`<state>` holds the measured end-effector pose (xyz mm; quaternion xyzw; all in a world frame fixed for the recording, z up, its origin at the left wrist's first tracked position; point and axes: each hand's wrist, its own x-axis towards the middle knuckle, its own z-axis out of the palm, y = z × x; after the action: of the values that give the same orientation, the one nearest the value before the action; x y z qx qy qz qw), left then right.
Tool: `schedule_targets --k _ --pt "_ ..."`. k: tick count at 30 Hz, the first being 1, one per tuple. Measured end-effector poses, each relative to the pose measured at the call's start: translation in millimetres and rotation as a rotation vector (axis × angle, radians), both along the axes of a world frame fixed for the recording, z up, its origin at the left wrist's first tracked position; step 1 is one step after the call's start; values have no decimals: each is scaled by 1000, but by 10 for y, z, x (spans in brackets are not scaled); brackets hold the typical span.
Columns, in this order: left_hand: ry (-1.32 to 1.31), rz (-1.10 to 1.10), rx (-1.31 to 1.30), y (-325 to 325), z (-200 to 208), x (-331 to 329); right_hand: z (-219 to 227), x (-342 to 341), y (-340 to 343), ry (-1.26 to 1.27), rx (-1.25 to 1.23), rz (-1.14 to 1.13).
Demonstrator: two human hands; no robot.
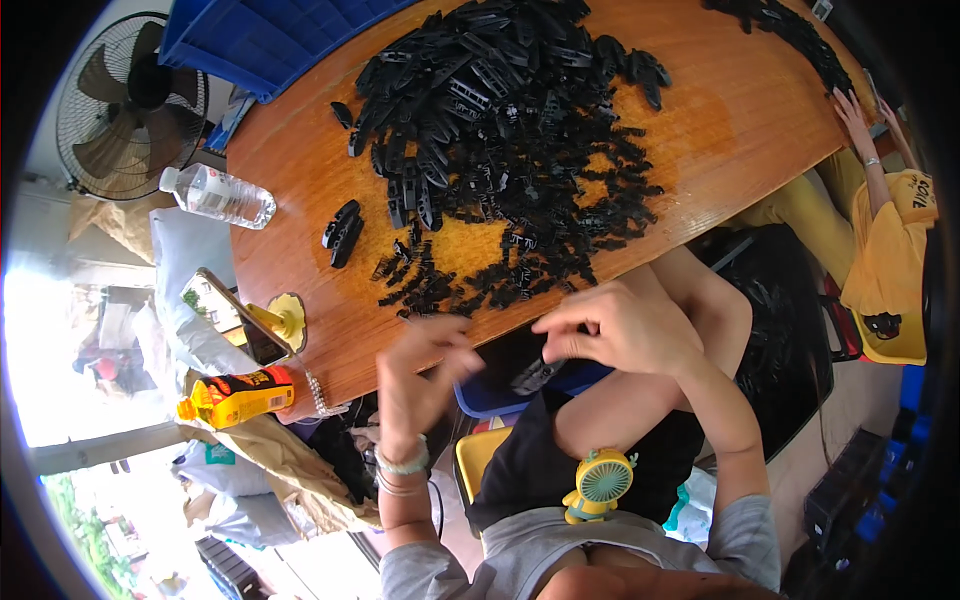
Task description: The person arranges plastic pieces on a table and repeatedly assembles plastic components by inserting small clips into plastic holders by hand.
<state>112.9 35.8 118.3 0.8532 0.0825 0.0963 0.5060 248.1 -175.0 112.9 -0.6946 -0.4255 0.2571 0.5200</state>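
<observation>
My left hand (425,365), blurred by motion, is over the table's near edge with its fingers apart and nothing visible in them. My right hand (630,325) hovers just right of it, fingers loosely bent, with a gap between thumb and fingers. Below and between the hands is a dark grey slotted plastic piece (537,376), above or inside a blue bin (480,398); I cannot tell whether it is falling or lying there. Ahead on the table lie small black plastic clips (520,265) and a heap of longer black plastic pieces (470,80). A pair of those longer pieces (342,234) lies apart at the left.
On the wooden table's (700,150) left stand a phone (225,310) on a yellow holder (288,318), a water bottle (220,197) and an orange drink bottle (240,396). A blue crate (270,40) and a fan (135,105) are beyond. A co-worker (890,240) sits at right.
</observation>
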Motion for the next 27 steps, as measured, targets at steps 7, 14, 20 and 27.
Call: schedule_targets --k 7,14,20,27 --pt "-142 604 807 1172 -407 499 -179 237 765 -547 75 -170" --pt "-115 668 712 1256 -514 427 -312 382 1543 -876 76 -141" --pt "-298 641 -150 1025 -432 184 -344 488 1642 -1093 -6 -135" --pt "-487 651 -462 711 -393 32 -323 474 1509 -1005 32 -110"
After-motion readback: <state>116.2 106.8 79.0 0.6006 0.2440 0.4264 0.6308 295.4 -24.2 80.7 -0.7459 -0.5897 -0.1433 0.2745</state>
